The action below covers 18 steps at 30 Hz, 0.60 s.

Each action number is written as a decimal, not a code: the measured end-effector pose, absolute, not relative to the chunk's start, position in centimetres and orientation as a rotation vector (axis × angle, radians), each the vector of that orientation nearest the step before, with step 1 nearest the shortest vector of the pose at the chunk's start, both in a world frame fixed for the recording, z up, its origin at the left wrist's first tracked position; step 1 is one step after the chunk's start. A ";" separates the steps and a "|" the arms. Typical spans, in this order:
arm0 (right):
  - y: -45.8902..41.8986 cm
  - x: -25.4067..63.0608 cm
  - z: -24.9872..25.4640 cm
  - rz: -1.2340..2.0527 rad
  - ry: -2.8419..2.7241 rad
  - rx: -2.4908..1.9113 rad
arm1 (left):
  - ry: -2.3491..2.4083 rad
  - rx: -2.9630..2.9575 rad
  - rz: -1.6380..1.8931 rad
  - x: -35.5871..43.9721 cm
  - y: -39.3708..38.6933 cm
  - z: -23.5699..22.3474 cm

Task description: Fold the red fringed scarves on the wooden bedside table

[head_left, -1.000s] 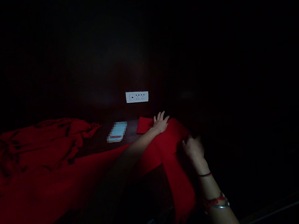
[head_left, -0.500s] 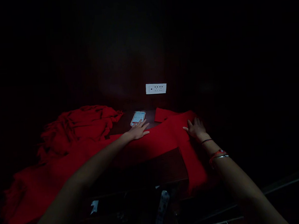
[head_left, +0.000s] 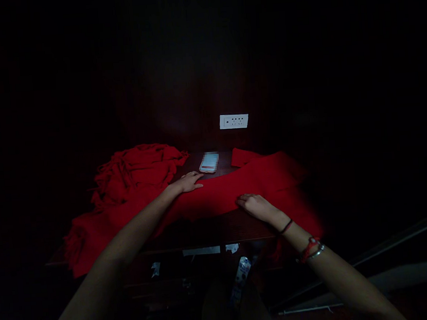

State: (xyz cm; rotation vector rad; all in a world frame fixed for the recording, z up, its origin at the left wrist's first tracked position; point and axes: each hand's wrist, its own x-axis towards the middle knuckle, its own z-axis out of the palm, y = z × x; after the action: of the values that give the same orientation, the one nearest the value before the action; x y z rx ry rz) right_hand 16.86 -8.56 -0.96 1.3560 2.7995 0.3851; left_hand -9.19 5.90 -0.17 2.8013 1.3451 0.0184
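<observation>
A long red fringed scarf lies spread across a dark wooden table, its right part sloping down over the table's right side. My left hand rests flat on the scarf's far edge with its fingers stretched out, just short of a lit phone. At the scarf's near edge, my right hand has its fingers bent and held together on the cloth; the thumb is hidden. A crumpled heap of red fringed cloth sits at the back left, next to the spread scarf.
Behind the table, a white socket plate is on the dark wall. A folded red cloth lies at the back right. Under the table's front edge are pale scraps and a patterned, light-coloured object. Much of the room is too dark to make out.
My right hand has come from the scarf's far right part to its near edge, its spread fingers now drawn together. The scarf's near edge lies straighter. My left hand has moved off the phone.
</observation>
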 end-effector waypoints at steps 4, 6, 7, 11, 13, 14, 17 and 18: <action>-7.9 17.6 -0.8 0.449 2.811 1.253 | 1.172 2.979 0.264 -8.6 1.0 0.1; -7.8 17.8 -0.9 0.448 2.828 1.255 | 1.079 3.086 0.262 -8.1 -2.1 0.0; -7.7 17.9 -0.9 0.442 2.836 1.269 | 1.083 3.136 0.223 -7.9 -3.5 0.0; -7.1 18.6 -1.2 0.345 2.923 1.397 | 1.217 3.243 0.060 -6.7 -6.7 -0.4; -6.7 19.1 -1.3 0.239 2.991 1.491 | 1.295 3.263 0.039 -6.1 -7.0 -0.5; -6.5 19.3 -1.3 0.186 3.018 1.525 | 1.339 3.264 0.050 -5.8 -6.9 -0.7; -6.4 19.4 -1.3 0.086 3.077 1.471 | 1.424 3.243 0.119 -5.0 -6.8 -1.4; -6.5 19.3 -1.3 0.081 3.090 1.421 | 1.420 3.238 0.136 -4.8 -6.8 -1.7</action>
State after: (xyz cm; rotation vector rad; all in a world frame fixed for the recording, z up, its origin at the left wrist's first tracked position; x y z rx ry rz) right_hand 19.33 -6.53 -1.26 1.4211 3.0896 0.0810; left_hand -4.84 -6.84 -1.72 3.2383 1.4200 0.1355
